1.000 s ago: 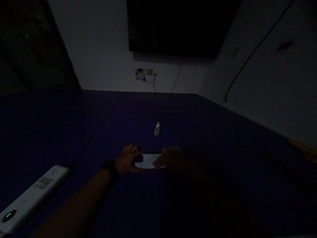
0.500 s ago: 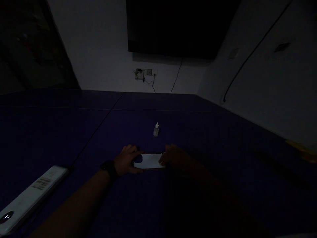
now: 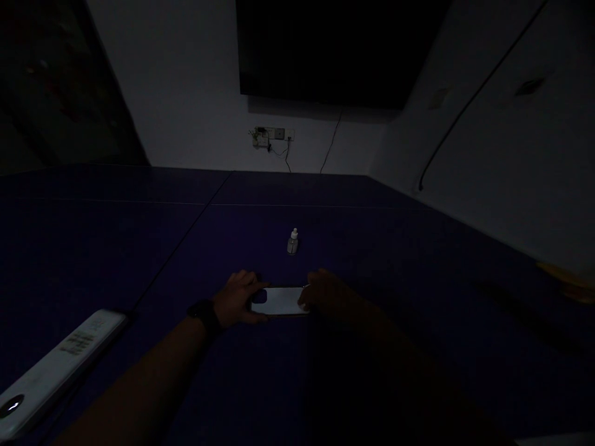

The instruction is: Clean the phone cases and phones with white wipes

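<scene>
A pale phone case (image 3: 281, 301) with a dark rim lies sideways on the dark purple surface. A dark rounded-square patch, like a camera opening, shows at its left end. My left hand (image 3: 237, 300) grips that end, its thumb and a finger on opposite long edges; a dark watch or band is on the wrist. Closed over the right end, my right hand (image 3: 322, 291) presses its fingertips on the pale face and hides the corner. Just beyond the case, a small dropper bottle (image 3: 292, 244) with a white top stands upright.
A long white device (image 3: 60, 365) with a round dark display lies at the lower left. Past the purple surface (image 3: 372, 248) are a wall socket (image 3: 279, 134) with cables and a large black screen (image 3: 325, 49). Something yellow (image 3: 564, 279) lies at the right edge. The room is dim.
Hardly anything differs. The whole view has shifted very slightly, while both hands keep their places on the phone case.
</scene>
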{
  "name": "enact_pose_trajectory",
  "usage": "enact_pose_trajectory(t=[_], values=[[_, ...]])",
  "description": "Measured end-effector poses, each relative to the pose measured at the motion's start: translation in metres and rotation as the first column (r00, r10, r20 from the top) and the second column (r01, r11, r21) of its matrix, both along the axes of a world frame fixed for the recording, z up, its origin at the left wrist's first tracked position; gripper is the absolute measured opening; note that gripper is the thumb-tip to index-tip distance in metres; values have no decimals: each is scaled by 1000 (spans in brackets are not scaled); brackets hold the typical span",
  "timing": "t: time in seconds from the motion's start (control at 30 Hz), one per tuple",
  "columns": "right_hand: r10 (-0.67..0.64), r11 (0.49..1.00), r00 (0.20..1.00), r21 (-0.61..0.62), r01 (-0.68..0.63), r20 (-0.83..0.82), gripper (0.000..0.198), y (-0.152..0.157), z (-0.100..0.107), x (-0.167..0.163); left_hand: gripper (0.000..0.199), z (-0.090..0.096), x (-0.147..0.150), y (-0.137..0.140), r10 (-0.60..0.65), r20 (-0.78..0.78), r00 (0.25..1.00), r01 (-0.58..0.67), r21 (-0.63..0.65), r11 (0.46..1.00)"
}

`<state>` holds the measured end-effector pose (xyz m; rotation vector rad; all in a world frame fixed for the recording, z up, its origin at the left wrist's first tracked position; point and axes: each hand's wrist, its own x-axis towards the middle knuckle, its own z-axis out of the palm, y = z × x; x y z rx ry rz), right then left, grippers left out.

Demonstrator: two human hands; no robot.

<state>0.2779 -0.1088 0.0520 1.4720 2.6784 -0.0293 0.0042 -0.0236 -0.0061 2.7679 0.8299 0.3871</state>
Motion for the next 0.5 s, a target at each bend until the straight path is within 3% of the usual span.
enact_pose_trajectory(t=[0.13, 0.3, 0.5], values=[[-11, 997, 1000, -80, 13, 25, 25, 0, 3, -6, 79, -2, -1, 0, -14, 25, 1000, 13, 29, 999], [30, 996, 999, -80, -28, 22, 21, 2, 3, -8, 81, -4, -1, 2, -21, 32, 999, 20, 28, 999], [116, 990, 988, -67, -124, -101, 24, 6, -14, 1, 81, -4, -1, 2, -24, 36, 999, 23, 32, 999]])
